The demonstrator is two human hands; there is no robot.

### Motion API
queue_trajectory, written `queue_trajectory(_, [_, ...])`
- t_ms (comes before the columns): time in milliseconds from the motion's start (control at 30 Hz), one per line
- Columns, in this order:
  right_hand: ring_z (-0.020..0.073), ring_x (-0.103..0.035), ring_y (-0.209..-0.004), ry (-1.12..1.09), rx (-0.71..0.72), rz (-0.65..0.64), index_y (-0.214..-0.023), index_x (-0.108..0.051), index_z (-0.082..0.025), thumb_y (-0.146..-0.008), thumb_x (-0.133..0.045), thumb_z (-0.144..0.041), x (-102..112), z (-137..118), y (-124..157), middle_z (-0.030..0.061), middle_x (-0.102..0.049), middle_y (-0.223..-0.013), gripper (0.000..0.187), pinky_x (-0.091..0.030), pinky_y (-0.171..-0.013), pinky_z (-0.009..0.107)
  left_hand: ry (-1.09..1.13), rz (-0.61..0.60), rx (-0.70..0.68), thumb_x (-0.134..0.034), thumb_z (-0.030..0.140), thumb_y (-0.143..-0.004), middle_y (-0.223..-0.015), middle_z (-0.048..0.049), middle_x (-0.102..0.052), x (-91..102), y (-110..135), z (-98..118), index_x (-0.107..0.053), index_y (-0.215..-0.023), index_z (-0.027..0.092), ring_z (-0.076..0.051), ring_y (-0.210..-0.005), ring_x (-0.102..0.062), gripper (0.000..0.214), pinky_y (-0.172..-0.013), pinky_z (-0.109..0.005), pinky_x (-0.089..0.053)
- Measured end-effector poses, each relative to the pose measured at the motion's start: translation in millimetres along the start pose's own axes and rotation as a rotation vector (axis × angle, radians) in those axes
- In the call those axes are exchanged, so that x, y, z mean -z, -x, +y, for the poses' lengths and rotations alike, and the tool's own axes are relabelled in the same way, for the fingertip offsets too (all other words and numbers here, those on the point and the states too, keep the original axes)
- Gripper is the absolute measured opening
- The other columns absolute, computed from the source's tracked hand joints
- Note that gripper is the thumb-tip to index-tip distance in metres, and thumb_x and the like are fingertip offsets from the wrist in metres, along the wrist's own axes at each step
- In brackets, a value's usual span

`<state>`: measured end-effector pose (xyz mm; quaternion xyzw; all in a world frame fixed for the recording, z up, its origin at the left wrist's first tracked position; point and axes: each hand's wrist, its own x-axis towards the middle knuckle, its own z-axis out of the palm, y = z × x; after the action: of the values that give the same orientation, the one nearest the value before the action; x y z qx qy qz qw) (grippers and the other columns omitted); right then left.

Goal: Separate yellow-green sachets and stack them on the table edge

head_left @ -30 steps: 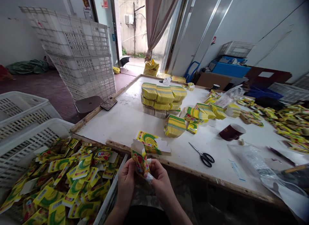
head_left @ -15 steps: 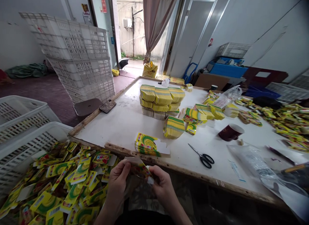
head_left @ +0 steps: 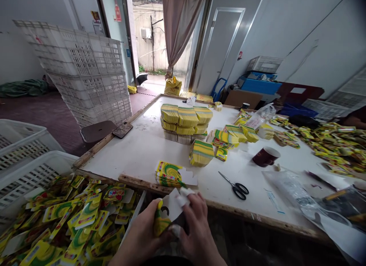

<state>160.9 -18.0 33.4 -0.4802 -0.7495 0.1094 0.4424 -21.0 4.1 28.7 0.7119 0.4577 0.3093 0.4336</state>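
Just in front of the table's near edge, my left hand (head_left: 144, 228) is closed around a small yellow-and-green cardboard box (head_left: 161, 219) with a white flap standing up. My right hand (head_left: 197, 220), with white coverings on several fingertips, grips the other side of this box; its fingers are slightly blurred. Beyond my hands, a short stack of flat printed cartons (head_left: 169, 172) lies at the table edge. To my left, a white crate (head_left: 40, 170) holds many loose yellow-and-green boxes (head_left: 81, 229).
Black-handled scissors (head_left: 238, 189) and a dark red mug (head_left: 265, 157) stand right on the table (head_left: 128, 155). Banded carton bundles (head_left: 185, 119) are piled mid-table. A phone (head_left: 122, 130) lies by the left edge. Tall stacked crates (head_left: 88, 75) stand behind. Loose packs (head_left: 328, 140) heap at far right.
The carton has turned and opened into a box shape, its white flap now upright. My right hand has moved closer to my left, over the box. The camera view has shifted slightly.
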Motion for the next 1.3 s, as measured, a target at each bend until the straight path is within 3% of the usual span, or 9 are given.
queue_trajectory(100, [0.0338,-0.038,-0.132,-0.221,-0.296,0.074,-0.145,-0.027,-0.025,-0.083,-0.063,-0.032,-6.0,8.3,5.7,0.0141,-0.047,-0.135,0.072,-0.035,-0.107,0.052,-0.057,0.106,-0.035,-0.075,0.026,-0.065,-0.106,-0.0044,-0.069,-9.9,3.5,-3.8,-0.051,-0.119,0.029,-0.028,-0.093,-0.067,0.059,-0.077,-0.033,-0.053])
queue_trajectory(200, [0.0276,-0.06,-0.107,-0.553,-0.537,-0.079,-0.134,-0.046,-0.024,-0.087,-0.055,-0.034,-14.2,7.4,4.6,0.0095,-0.065,-0.109,0.049,-0.05,-0.094,0.042,-0.04,0.132,-0.13,-0.074,0.022,-0.064,-0.098,-0.0035,-0.071,-25.9,7.2,-3.9,-0.052,-0.118,0.03,-0.027,-0.087,-0.069,0.059,-0.074,-0.032,-0.053])
queue_trajectory(333, [0.0248,-0.066,-0.091,-0.781,-0.65,-0.143,-0.122,-0.059,-0.026,-0.084,-0.059,-0.04,-14.6,-0.6,-1.3,0.0069,-0.069,-0.101,0.04,-0.054,-0.083,0.038,-0.018,0.252,-0.18,-0.075,0.021,-0.061,-0.108,-0.0067,-0.07,-44.4,10.4,-4.6,-0.046,-0.127,0.031,-0.03,-0.092,-0.068,0.073,-0.078,-0.035,-0.053])
queue_trajectory(500, [0.0275,-0.061,-0.112,-0.753,-0.611,-0.14,-0.12,-0.061,-0.028,-0.08,-0.062,-0.052,-4.2,-0.7,-7.4,0.0083,-0.066,-0.119,0.046,-0.048,-0.097,0.04,-0.057,0.124,-0.255,-0.075,0.016,-0.057,-0.118,-0.0085,-0.065,-42.3,9.5,-6.0,-0.033,-0.138,0.032,-0.03,-0.096,-0.067,0.092,-0.077,-0.034,-0.054])
queue_trajectory(700, [0.0287,-0.06,-0.114,-0.812,-0.54,-0.165,-0.137,-0.047,-0.026,-0.081,-0.053,-0.065,-10.2,-1.9,-3.0,0.0124,-0.062,-0.127,0.068,-0.043,-0.103,0.044,-0.071,0.089,-0.237,-0.064,0.012,-0.066,-0.094,-0.0029,-0.066,-33.6,5.9,0.9,-0.046,-0.112,0.031,-0.023,-0.077,-0.067,0.053,-0.065,-0.029,-0.051])
queue_trajectory(800, [0.0292,-0.043,-0.133,-0.617,-0.362,-0.239,-0.147,-0.031,-0.028,-0.084,-0.06,-0.05,-11.6,-5.4,4.5,0.0115,-0.045,-0.144,0.072,-0.034,-0.11,0.046,-0.052,0.058,-0.259,-0.059,0.011,-0.071,-0.096,-0.005,-0.067,-31.2,4.3,-0.2,-0.033,-0.126,0.029,-0.023,-0.076,-0.068,0.064,-0.065,-0.031,-0.052])
queue_trajectory(900, [0.0271,-0.026,-0.141,-0.433,-0.195,-0.354,-0.146,-0.029,-0.033,-0.087,-0.059,-0.023,-13.4,-6.5,8.9,0.0058,-0.033,-0.153,0.068,-0.028,-0.112,0.045,-0.072,0.071,-0.251,-0.057,0.013,-0.072,-0.1,-0.0093,-0.065,-30.8,2.9,-4.0,-0.032,-0.127,0.026,-0.025,-0.081,-0.067,0.063,-0.067,-0.034,-0.054])
queue_trajectory(1100, [0.0255,-0.038,-0.136,-0.352,-0.118,-0.203,-0.142,-0.039,-0.034,-0.091,-0.043,-0.01,-19.2,9.1,7.1,0.0067,-0.034,-0.152,0.057,-0.038,-0.108,0.039,-0.155,0.21,-0.164,-0.056,0.006,-0.066,-0.113,-0.0117,-0.058,-22.3,5.7,-10.3,-0.041,-0.121,0.024,-0.028,-0.101,-0.062,0.06,-0.085,-0.042,-0.052])
queue_trajectory(1300, [0.0267,-0.027,-0.141,-0.217,-0.101,-0.467,-0.148,-0.028,-0.02,-0.089,-0.044,-0.009,-10.5,18.0,4.8,0.0157,-0.016,-0.157,0.062,-0.035,-0.109,0.039,-0.287,0.098,-0.115,-0.064,0.014,-0.068,-0.11,-0.0067,-0.062,-3.0,7.9,-7.1,-0.047,-0.119,0.024,-0.025,-0.101,-0.061,0.055,-0.087,-0.038,-0.051])
